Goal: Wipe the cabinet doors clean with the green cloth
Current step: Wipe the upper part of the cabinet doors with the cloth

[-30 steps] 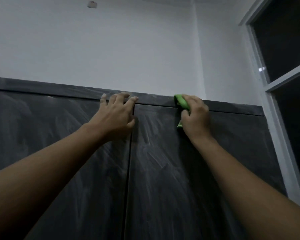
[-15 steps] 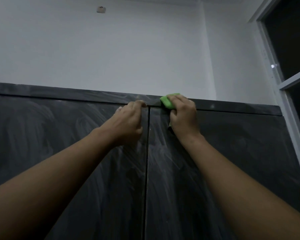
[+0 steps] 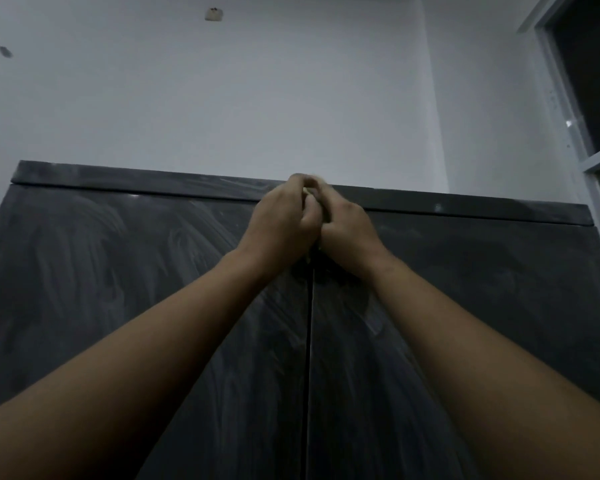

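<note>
Two dark cabinet doors, the left door (image 3: 118,271) and the right door (image 3: 482,289), are streaked with pale smears and meet at a centre seam. My left hand (image 3: 281,220) and my right hand (image 3: 347,226) are bunched together at the top of that seam, against the cabinet's top strip (image 3: 136,178). Both have curled fingers. The green cloth (image 3: 307,192) is almost wholly hidden between them; only a pale sliver shows between the fingers. Both hands seem to grip it.
A white wall (image 3: 222,98) rises behind the cabinet, with a small fitting (image 3: 213,14) high up. A white window frame (image 3: 568,109) with dark panes stands close to the cabinet's right edge.
My right hand slid left along the top strip with the cloth, and my left hand closed in on it. The cloth, plainly green before, is now covered by both hands. The view shifted left.
</note>
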`<state>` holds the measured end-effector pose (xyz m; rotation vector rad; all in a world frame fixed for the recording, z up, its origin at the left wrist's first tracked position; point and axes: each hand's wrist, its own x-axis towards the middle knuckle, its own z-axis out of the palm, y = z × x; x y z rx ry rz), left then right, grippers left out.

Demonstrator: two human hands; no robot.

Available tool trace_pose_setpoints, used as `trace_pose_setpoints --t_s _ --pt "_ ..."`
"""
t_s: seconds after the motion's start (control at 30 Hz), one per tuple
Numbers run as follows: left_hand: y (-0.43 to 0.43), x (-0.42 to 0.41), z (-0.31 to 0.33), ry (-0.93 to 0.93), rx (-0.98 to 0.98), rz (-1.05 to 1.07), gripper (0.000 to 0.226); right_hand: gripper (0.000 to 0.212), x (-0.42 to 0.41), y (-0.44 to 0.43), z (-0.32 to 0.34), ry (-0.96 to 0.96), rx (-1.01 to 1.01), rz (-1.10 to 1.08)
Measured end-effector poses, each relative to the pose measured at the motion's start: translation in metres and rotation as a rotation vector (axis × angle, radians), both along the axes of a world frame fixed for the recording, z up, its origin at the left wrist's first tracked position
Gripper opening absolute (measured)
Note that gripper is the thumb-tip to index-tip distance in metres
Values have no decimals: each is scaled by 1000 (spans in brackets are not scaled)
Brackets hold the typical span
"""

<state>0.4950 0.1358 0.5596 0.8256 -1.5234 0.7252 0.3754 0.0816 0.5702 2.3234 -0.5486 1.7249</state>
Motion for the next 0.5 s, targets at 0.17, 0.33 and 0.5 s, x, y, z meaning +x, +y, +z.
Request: trace_pose_setpoints --t_s 0.17,0.33,0.5 --pt "-18 -23 -7 47 119 96 42 81 -34 13 10 93 462 702" --pt "-39 -48 -27 102 129 97 65 59 -58 9 26 41 -54 -158" --pt "-37 -52 -8 -22 12 58 59 53 -64 -22 39 54 -34 -495"
